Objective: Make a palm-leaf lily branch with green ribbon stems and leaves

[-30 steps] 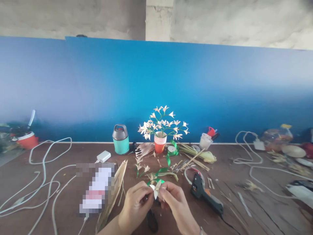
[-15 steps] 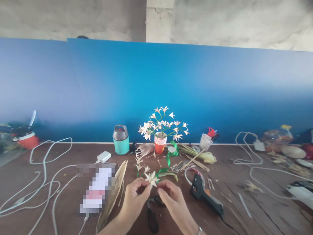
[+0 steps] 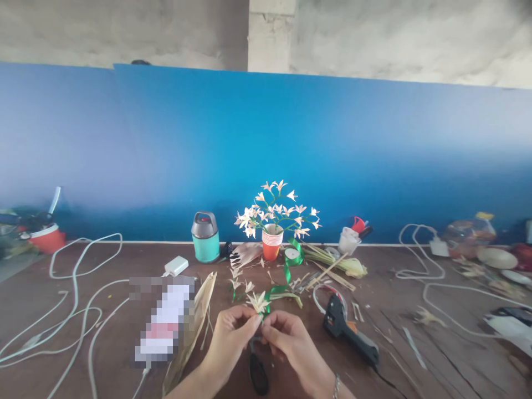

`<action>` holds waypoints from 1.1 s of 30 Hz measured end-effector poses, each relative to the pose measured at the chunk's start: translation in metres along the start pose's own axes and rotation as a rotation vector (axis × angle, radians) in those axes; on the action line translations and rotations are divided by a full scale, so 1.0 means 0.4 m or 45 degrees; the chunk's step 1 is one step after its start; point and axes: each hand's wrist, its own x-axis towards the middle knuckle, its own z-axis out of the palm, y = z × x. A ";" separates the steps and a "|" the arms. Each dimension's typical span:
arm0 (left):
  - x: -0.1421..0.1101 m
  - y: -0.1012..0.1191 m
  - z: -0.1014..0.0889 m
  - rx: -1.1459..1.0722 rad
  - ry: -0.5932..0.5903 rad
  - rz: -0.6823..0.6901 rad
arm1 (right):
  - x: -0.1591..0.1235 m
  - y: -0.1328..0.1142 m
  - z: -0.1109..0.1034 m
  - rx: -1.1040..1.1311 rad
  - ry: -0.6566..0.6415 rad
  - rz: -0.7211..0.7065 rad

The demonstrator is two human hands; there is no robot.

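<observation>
Currently, at the lower centre of the frame, the left hand (image 3: pixel 233 341) pinches a pale flower (image 3: pixel 258 302) by its base. Just beside it, the right hand (image 3: pixel 294 339) has thumb and forefinger together; on what, I cannot tell. A glue gun (image 3: pixel 348 331) lies lower right.

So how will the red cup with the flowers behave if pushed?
Apt to tip, I'd guess: the flowers spread well past the red cup below. Probably light, since it looks like paper. Flowers seem fragile, being thin and pointed.
</observation>
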 end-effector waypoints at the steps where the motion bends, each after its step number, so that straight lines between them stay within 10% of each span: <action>1: 0.001 -0.002 0.000 -0.009 0.000 -0.007 | 0.001 0.003 0.000 -0.018 0.014 -0.015; 18: -0.002 -0.005 0.003 -0.033 -0.027 0.021 | 0.001 0.014 -0.006 0.145 0.029 0.033; 33: -0.006 -0.038 0.022 -0.286 0.069 -0.132 | -0.004 0.039 0.008 -0.875 0.375 -0.731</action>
